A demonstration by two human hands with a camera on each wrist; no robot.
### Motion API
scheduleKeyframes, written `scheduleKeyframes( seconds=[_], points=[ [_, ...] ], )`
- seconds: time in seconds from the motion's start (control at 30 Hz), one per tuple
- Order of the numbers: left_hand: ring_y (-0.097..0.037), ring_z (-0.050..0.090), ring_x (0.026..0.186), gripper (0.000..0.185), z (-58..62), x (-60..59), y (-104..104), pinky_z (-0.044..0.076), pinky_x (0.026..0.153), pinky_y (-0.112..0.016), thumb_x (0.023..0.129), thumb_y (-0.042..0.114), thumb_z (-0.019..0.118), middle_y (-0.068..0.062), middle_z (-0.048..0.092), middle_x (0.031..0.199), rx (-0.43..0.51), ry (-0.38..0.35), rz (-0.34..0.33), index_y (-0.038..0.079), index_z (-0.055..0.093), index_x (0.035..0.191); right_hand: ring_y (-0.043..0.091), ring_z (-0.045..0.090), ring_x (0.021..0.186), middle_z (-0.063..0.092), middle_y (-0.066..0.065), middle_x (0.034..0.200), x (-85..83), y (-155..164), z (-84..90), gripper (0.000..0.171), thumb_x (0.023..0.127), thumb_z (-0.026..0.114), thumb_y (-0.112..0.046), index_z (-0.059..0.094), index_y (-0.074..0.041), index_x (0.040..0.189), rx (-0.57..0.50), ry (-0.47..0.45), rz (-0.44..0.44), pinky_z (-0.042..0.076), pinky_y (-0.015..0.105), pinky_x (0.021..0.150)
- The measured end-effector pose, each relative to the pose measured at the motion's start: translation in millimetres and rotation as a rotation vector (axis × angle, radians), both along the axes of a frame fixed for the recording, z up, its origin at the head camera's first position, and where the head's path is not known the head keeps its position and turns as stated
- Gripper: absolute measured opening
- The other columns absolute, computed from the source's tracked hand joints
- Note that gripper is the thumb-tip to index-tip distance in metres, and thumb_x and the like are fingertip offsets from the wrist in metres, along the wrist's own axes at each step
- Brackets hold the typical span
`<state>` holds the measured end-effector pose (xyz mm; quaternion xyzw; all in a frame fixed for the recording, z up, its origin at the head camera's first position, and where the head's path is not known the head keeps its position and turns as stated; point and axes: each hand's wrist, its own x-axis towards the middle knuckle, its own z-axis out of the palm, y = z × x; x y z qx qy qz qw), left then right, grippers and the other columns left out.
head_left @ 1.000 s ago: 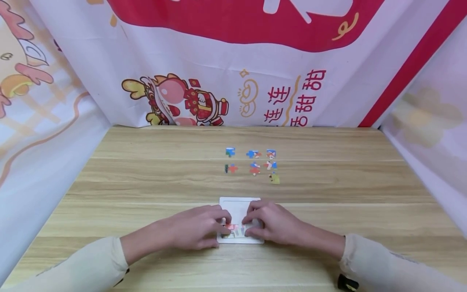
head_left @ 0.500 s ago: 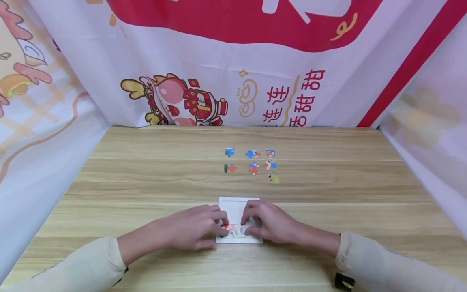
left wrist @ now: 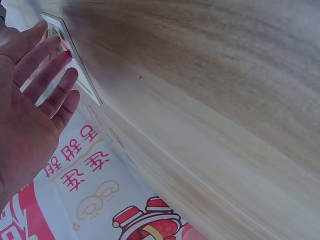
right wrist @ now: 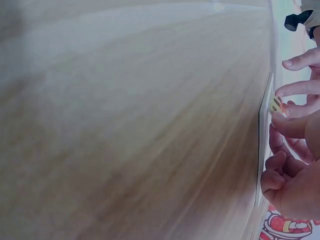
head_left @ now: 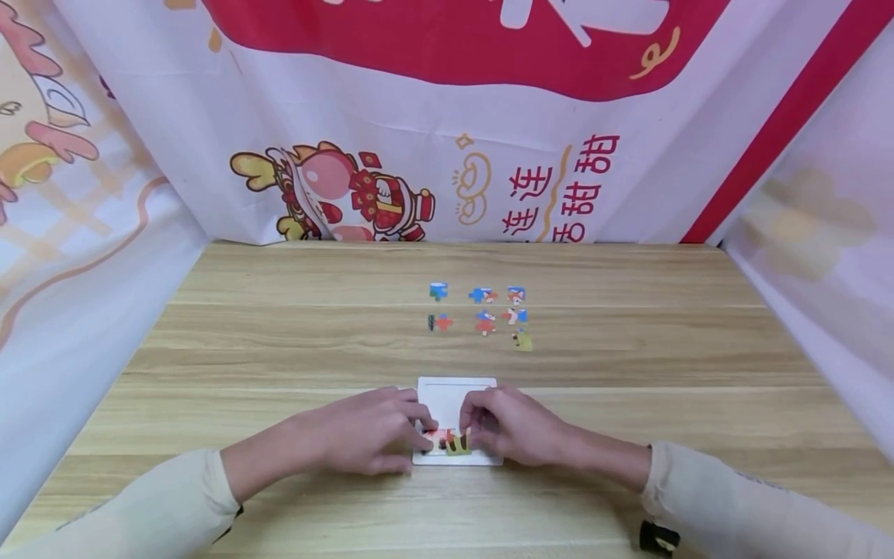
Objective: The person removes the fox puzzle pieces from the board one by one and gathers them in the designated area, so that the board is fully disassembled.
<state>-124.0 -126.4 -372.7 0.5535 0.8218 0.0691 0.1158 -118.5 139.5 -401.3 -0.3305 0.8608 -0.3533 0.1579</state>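
A white puzzle tray (head_left: 447, 397) lies in front of me, between my two hands. My right hand (head_left: 517, 427) pinches a yellow puzzle piece with dark stripes (head_left: 458, 443) between thumb and fingers, low over the near part of the tray. In the right wrist view this striped piece (right wrist: 275, 104) shows at the thumb tip. My left hand (head_left: 370, 432) reaches over the tray's left side, its fingertips at a pinkish puzzle piece (head_left: 436, 439) beside the striped one. In the left wrist view the left hand's fingers (left wrist: 47, 75) are extended and spread.
Several loose puzzle pieces lie farther back on the wooden table (head_left: 279, 326), among them a blue-and-green piece (head_left: 438, 291), a red piece (head_left: 441, 322) and a yellow-green piece (head_left: 522, 340). Printed cloth (head_left: 391, 101) hangs along the back and both sides.
The pieces on the tray looked washed out by glare; now the striped one shows its yellow and dark colours, tilted in my right hand's fingers. The left hand has hardly moved.
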Motion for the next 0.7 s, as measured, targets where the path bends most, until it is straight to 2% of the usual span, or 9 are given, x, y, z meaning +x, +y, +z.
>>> scheduleKeyframes(
  seconds=[0.13, 0.2, 0.43, 0.7],
  points=[
    [-0.014, 0.057, 0.115, 0.03, -0.7, 0.9, -1, 0.049, 0.101, -0.032, 0.096, 0.033, 0.075, 0.002, 0.068, 0.132, 0.002, 0.028, -0.01, 0.019, 0.079, 0.122, 0.007, 0.053, 0.074, 0.06, -0.008, 0.082, -6.1, 4, 1.0, 0.013, 0.094, 0.073, -0.002, 0.069, -0.015, 0.094, -0.063, -0.095, -0.015, 0.046, 0.022, 0.066],
    [-0.014, 0.056, 0.114, 0.029, -1.3, 1.6, -2, 0.049, 0.101, -0.032, 0.096, 0.032, 0.075, 0.002, 0.068, 0.132, 0.002, 0.033, -0.009, 0.019, 0.079, 0.121, 0.01, 0.053, 0.076, 0.06, -0.006, 0.082, -11.1, 7, 2.0, 0.012, 0.095, 0.072, -0.003, 0.07, -0.014, 0.095, -0.097, -0.097, -0.03, 0.046, 0.022, 0.067],
    [-0.013, 0.056, 0.112, 0.023, -4.2, 0.8, -1, 0.048, 0.1, -0.032, 0.094, 0.031, 0.076, 0.004, 0.067, 0.13, 0.016, 0.025, -0.009, 0.021, 0.081, 0.115, 0.016, 0.054, 0.073, 0.065, 0.001, 0.085, -37.0, 17, 6.5, 0.009, 0.094, 0.072, 0.002, 0.073, -0.007, 0.095, -0.197, -0.013, -0.144, 0.044, 0.021, 0.062],
    [-0.012, 0.058, 0.114, 0.023, -6.1, -7.0, 0, 0.049, 0.102, -0.027, 0.094, 0.026, 0.077, 0.004, 0.067, 0.126, 0.042, -0.081, -0.007, 0.018, 0.081, 0.115, 0.017, 0.053, 0.071, 0.067, 0.003, 0.083, -69.0, 23, 2.8, 0.007, 0.093, 0.072, 0.004, 0.075, -0.003, 0.093, -0.194, 0.11, -0.246, 0.042, 0.023, 0.061]
  ],
)
